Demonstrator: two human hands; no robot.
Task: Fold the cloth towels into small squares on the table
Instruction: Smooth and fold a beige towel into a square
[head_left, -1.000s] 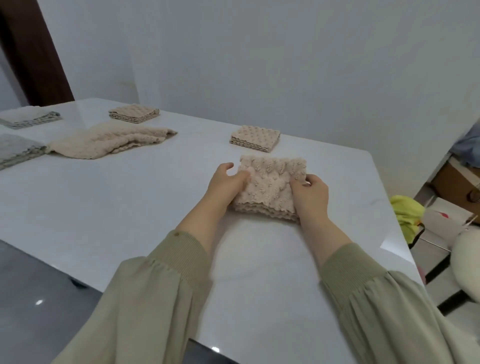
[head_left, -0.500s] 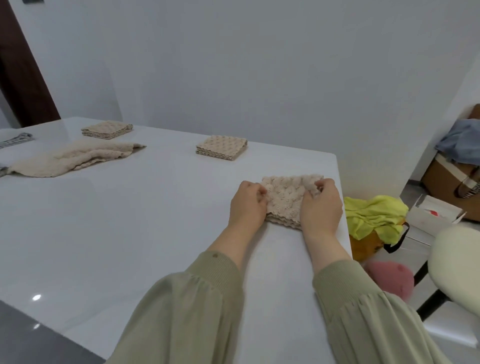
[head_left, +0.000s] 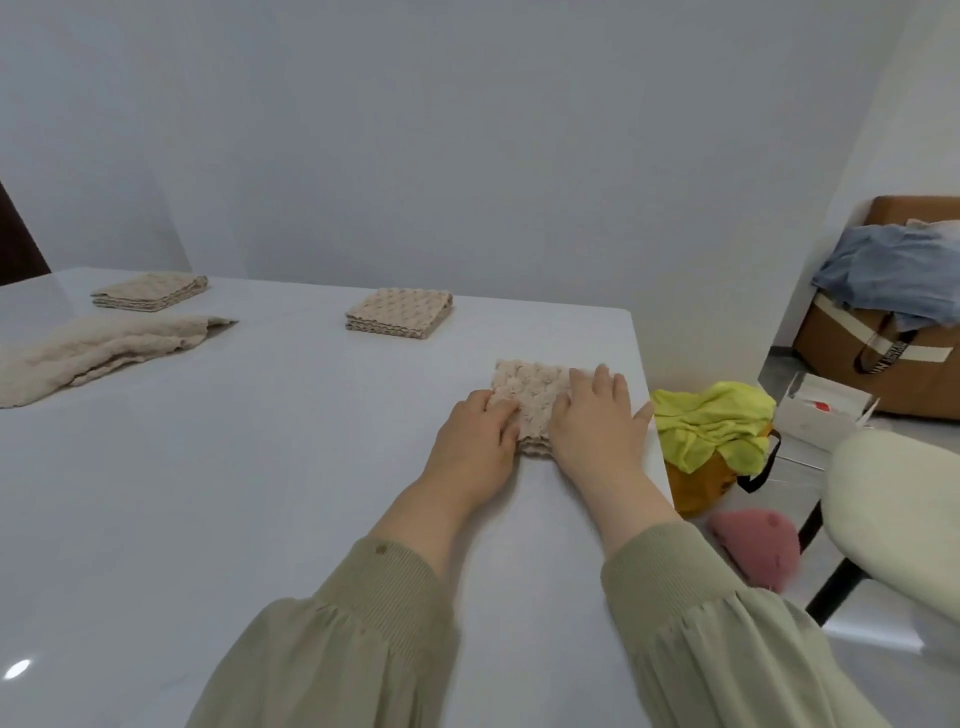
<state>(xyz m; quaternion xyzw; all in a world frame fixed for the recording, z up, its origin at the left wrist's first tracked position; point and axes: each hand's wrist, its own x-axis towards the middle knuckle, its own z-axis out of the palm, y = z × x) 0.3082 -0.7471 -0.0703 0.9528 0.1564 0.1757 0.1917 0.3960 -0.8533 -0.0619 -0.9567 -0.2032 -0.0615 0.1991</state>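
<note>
The right hand (head_left: 597, 423), fingers straight, presses flat on the folded beige towel (head_left: 530, 389); the left hand (head_left: 475, 447) rests relaxed fingers on its left edge.

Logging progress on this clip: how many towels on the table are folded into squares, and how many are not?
Folded squares: 3, far, middle, near
Unfolded towel: 1
Total: 4

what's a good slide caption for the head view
Left hand and right hand press a folded towel at the table edge; two folded squares and a loose towel lie beyond.
</note>
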